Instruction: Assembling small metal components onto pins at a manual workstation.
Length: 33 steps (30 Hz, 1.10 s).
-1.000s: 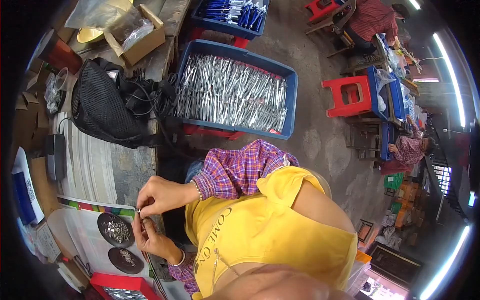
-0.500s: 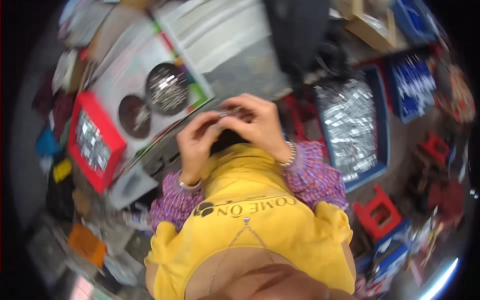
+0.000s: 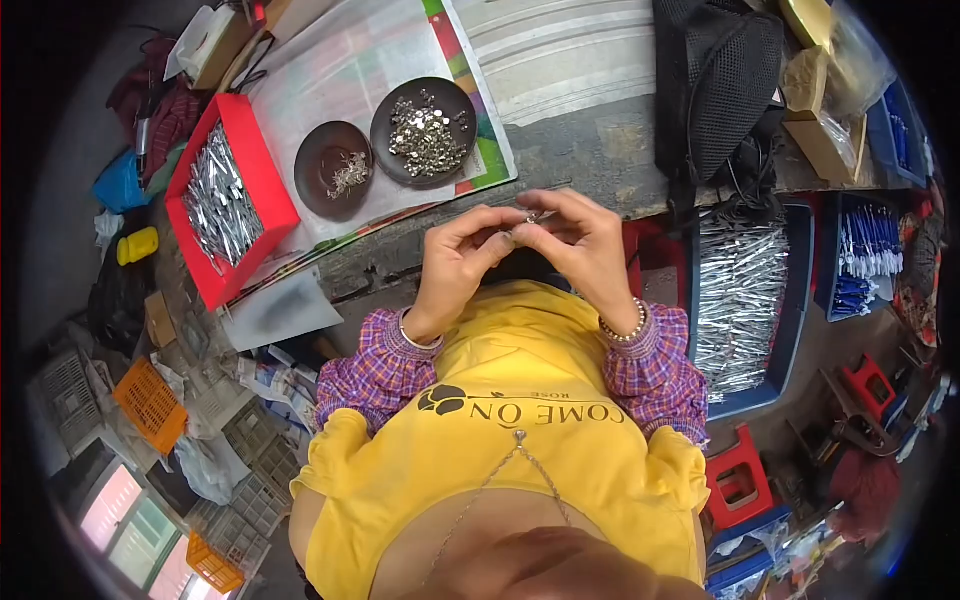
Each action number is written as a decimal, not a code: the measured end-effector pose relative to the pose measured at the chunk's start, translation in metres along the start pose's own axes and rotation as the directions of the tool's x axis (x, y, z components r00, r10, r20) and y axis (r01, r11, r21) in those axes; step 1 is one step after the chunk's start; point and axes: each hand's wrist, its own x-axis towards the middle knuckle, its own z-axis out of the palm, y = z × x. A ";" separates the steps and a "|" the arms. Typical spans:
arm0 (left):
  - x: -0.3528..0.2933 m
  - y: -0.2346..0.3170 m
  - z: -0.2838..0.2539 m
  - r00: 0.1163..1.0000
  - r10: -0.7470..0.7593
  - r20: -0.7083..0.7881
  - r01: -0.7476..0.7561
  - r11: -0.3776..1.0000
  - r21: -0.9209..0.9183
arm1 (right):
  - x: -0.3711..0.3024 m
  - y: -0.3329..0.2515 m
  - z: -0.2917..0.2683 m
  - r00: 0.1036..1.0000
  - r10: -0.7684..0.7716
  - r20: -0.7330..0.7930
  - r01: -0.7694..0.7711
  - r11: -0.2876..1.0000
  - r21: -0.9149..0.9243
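Observation:
Close in front of my body, just off the worktable's near edge, my left hand (image 3: 460, 258) and my right hand (image 3: 582, 242) meet at the fingertips. Between them is a small shiny metal piece (image 3: 533, 217), too tiny to make out its kind. Both hands are pinched closed around it. Beyond them, on a pale sheet, a dark round dish (image 3: 399, 165) holds a heap of small silvery parts (image 3: 428, 140). To its left, a smaller dark dish (image 3: 318, 190) has a few thin metal bits (image 3: 349, 174) in it.
Left of the dishes, a red box (image 3: 268, 180) is full of silvery strips. A blue crate (image 3: 798, 300) of similar strips stands at my right, with another bin of blue items (image 3: 865, 245) beyond it. A black bag (image 3: 715, 90) lies on the worktable (image 3: 590, 150). Red stool (image 3: 740, 485) at lower right.
The view has turned and sharpened, so the table, dishes and boxes sit differently in it. My hands stay together at the fingertips with the small piece.

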 end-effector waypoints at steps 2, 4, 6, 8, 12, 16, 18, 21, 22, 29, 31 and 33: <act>-0.001 0.004 0.002 1.000 -0.013 -0.009 0.012 0.998 -0.058 | 0.000 0.005 0.002 1.000 -0.004 -0.004 0.005 0.999 0.046; -0.001 0.002 -0.003 1.000 -0.013 -0.008 0.013 0.998 -0.056 | -0.002 0.008 -0.002 0.974 0.219 -0.059 -0.202 0.957 0.209; 0.000 0.000 -0.006 1.000 -0.013 -0.008 0.013 0.998 -0.055 | -0.002 0.012 -0.003 0.983 0.175 -0.053 -0.159 0.963 0.218; 0.000 0.000 -0.007 1.000 0.021 -0.003 -0.021 0.998 -0.057 | -0.001 0.010 0.000 0.999 -0.019 -0.034 0.019 1.000 0.013; -0.003 0.006 -0.005 0.998 0.043 -0.048 -0.046 0.997 -0.067 | 0.002 -0.003 0.008 0.995 -0.097 0.004 0.097 0.984 -0.150; -0.009 0.006 -0.011 0.996 0.087 -0.004 -0.087 0.990 -0.107 | 0.001 0.005 0.013 0.990 0.091 0.104 -0.098 0.994 0.056; -0.015 0.013 -0.015 1.000 0.007 -0.030 -0.012 0.987 -0.159 | -0.001 -0.001 0.014 0.964 0.206 0.168 -0.228 0.966 0.121; -0.024 0.007 -0.034 0.971 0.230 -0.073 -0.225 0.972 0.068 | -0.004 -0.002 0.021 0.960 0.214 0.180 -0.250 0.946 0.207; -0.031 0.010 -0.045 0.962 0.242 -0.124 -0.233 0.969 0.086 | -0.003 -0.002 0.025 0.956 0.213 0.202 -0.255 0.944 0.211; -0.118 0.007 -0.168 0.563 0.613 -0.554 -0.042 0.691 0.722 | -0.002 0.004 0.047 0.881 0.244 0.406 -0.300 0.951 0.079; -0.143 -0.003 -0.207 0.484 0.646 -0.590 0.108 0.625 0.773 | -0.002 0.004 0.054 0.857 0.254 0.449 -0.299 0.954 0.031; -0.156 -0.023 -0.235 0.466 0.699 -0.543 0.172 0.530 0.830 | -0.002 0.005 0.060 0.839 0.262 0.477 -0.291 0.957 -0.013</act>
